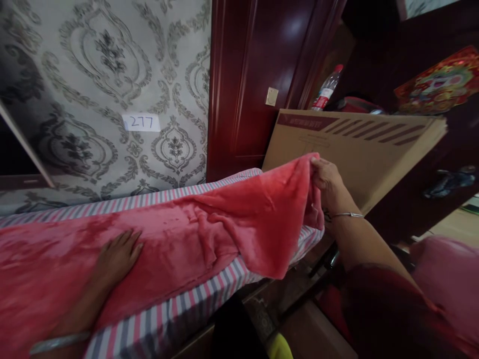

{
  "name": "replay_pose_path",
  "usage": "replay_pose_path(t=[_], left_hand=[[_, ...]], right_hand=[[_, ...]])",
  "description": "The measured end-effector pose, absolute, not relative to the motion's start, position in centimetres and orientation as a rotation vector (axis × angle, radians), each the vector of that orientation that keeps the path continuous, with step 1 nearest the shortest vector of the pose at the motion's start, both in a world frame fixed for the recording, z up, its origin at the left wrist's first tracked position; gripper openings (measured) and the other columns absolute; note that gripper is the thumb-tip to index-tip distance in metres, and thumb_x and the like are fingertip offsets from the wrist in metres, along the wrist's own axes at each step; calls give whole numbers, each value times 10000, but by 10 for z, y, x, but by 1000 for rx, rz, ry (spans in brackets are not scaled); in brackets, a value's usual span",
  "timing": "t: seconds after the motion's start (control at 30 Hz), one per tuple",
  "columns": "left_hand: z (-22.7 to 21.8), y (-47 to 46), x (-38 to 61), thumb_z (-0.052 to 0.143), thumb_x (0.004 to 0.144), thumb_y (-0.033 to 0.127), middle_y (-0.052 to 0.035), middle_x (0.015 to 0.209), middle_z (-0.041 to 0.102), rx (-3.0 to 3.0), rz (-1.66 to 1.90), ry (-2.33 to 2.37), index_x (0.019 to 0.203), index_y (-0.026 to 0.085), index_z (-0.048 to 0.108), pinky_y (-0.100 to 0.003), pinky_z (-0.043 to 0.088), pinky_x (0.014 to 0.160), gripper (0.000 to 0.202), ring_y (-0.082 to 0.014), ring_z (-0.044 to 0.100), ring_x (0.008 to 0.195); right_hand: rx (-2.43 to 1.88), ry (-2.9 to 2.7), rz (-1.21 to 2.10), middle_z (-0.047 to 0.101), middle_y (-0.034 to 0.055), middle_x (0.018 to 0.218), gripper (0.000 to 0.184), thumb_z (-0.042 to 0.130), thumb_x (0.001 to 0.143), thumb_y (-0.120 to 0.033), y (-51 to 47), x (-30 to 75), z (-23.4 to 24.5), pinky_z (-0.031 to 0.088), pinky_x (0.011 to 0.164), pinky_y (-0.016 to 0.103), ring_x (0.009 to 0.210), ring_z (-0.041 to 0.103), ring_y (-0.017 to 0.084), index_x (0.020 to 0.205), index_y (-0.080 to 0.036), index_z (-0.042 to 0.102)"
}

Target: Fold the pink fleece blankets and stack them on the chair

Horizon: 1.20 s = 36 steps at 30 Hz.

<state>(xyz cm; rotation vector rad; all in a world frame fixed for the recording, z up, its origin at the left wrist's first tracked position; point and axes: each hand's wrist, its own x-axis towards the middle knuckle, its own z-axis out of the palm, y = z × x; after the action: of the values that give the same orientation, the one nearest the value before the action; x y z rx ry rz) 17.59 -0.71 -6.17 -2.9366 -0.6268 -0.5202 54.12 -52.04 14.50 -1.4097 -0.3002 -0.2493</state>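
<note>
A long, plush red blanket (164, 259) lies lengthwise over a striped cloth (209, 299) on a narrow surface along the wall. Flat on the blanket rests my left hand (120, 255), its fingers stretched out and slightly spread. My right hand (326, 180) pinches the blanket's far right corner and holds it lifted above the striped cloth. From that grip the raised end hangs down, and wrinkles bunch up in the blanket between the two hands. My right fingertips are partly hidden by the fabric.
Behind my right hand leans a large cardboard box (337, 144), with a red-capped plastic bottle (328, 89) at its back edge. A dark red door (247, 89) and a patterned wall with a "277" label (141, 122) stand behind. A dark screen (18, 154) is at left.
</note>
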Motion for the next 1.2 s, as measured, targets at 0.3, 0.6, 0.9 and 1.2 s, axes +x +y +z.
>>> replay_pose_path(t=[0.3,0.6,0.9,1.2], left_hand=[[-65,-6,177,315,961,353,-191,1449,597,-2922,-559,-621,1416,116,600,-544,407,1122,587,-348,538,1360],[-59,-10,176,312,967,350,-201,1464,582,-2937,-538,-633,1432,95,585,-525,391,1141,596,-345,528,1374],[-55,-11,176,270,961,360,-218,1453,586,-2954,-532,-654,1388,65,612,-549,387,1143,622,-358,534,1365],[-76,14,176,331,860,408,-155,1433,624,-2951,-508,-622,1385,143,609,-496,376,1184,651,-320,523,1393]], right_hand=[[-1609,-229,-121,622,-7,565,267,803,728,-368,-525,512,120,587,594,309,563,611,176,681,-226,581],[-1680,-305,-192,645,-1,593,220,791,683,-346,-525,492,109,567,582,317,566,609,172,700,-205,623],[-1832,-469,-882,612,-8,646,107,698,780,-226,-557,554,217,523,763,323,715,614,170,701,-166,656],[-1748,-263,-859,596,-11,624,94,700,739,-200,-531,669,204,544,725,311,703,615,170,684,-156,638]])
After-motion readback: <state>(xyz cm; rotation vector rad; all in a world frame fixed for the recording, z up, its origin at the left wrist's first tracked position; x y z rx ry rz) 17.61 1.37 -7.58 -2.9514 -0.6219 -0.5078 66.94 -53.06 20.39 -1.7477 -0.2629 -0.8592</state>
